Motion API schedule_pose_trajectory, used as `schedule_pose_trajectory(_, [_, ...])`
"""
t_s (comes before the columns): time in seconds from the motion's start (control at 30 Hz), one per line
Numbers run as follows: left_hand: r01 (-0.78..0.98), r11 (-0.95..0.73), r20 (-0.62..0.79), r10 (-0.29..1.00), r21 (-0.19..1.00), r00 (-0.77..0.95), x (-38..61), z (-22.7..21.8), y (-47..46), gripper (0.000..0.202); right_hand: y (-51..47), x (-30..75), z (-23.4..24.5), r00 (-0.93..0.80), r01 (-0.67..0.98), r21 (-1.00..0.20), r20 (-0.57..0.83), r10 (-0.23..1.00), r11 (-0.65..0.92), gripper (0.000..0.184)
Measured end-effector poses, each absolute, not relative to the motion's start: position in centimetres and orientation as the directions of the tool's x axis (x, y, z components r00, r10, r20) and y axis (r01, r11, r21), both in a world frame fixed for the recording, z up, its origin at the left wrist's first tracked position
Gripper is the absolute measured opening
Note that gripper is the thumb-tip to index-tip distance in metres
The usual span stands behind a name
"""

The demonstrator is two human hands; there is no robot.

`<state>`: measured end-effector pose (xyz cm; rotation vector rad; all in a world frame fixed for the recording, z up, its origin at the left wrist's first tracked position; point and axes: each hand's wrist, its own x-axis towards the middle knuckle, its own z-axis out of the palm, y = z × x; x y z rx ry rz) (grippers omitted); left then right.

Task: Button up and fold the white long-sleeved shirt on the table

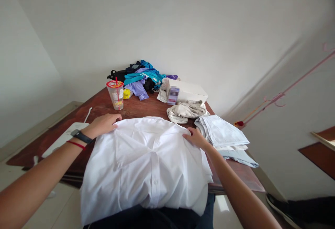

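Note:
A white button-up shirt (146,162) lies spread front-up on the brown table (99,105), its lower part hanging over the near edge. My left hand (104,123) rests on the shirt's far left shoulder, fingers curled around the fabric edge. My right hand (195,138) presses on the far right shoulder, fingers bent and gripping the cloth there. A black band and a red string sit on my left wrist.
Folded pale blue garments (222,133) lie at the right, a crumpled cream cloth (184,112) behind them. A white box (187,91), a heap of blue and purple clothes (142,77) and a plastic cup with red straw (116,94) stand at the back. A white board (62,138) lies left.

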<state>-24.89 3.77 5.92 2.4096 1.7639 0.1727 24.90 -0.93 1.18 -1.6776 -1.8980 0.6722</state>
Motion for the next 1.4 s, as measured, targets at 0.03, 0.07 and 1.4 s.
schedule_pose_trajectory(0.03, [0.939, -0.298, 0.010, 0.954, 0.173, 0.301, -24.6, 5.8, 4.2, 0.031, -0.6, 24.7, 1.3, -0.090, 0.757, -0.643, 0.069, 0.994, 0.113, 0.025])
schedule_pose_trajectory(0.07, [0.942, -0.296, 0.029, 0.955, 0.157, 0.295, -24.2, 5.8, 4.6, 0.031, -0.4, 24.7, 1.6, -0.081, 0.769, -0.630, 0.077, 0.994, 0.112, 0.024])
schedule_pose_trajectory(1.4, [0.216, -0.531, 0.337, 0.751, 0.820, 0.568, -8.2, 13.6, 1.4, 0.042, -12.7, 27.0, 12.3, 0.071, 0.535, -0.829, 0.239, 0.968, 0.165, 0.034])
